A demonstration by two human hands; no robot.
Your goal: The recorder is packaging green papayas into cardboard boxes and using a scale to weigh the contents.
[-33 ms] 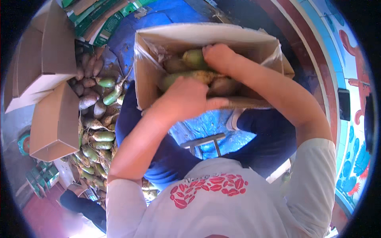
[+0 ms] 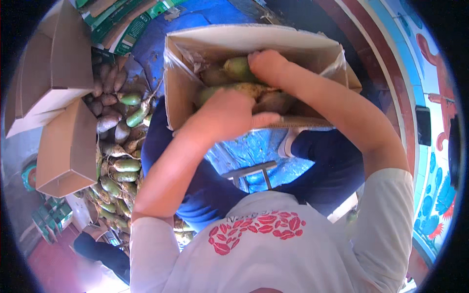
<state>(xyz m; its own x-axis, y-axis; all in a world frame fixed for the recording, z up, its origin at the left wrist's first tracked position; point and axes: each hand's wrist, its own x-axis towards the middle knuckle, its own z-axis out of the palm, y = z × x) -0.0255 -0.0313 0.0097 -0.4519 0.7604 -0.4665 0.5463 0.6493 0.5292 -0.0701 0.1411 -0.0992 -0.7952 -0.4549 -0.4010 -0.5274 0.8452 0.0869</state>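
In front of me stands an open cardboard box (image 2: 254, 36) lined with clear plastic, with several green radishes inside. My right hand (image 2: 267, 66) reaches into it with curled fingers at the end of a green radish (image 2: 238, 69); the fingertips are mostly hidden. My left hand (image 2: 227, 115) comes over the near rim. Its thumb is stretched out along that rim, and the other fingers lie over a long radish (image 2: 249, 89), partly hidden by the back of the hand. Another radish (image 2: 276, 102) lies between the two hands.
A heap of green radishes (image 2: 126, 165) covers the floor at my left. Two open cardboard boxes (image 2: 68, 146) stand beside it, and green-printed cartons (image 2: 132, 31) are stacked at the far left. Blue sheeting (image 2: 234, 152) lies below the box, and a painted wall (image 2: 435, 171) rises at the right.
The box and both hands appear slightly higher in the picture. Both hands keep nearly the same places on the radishes.
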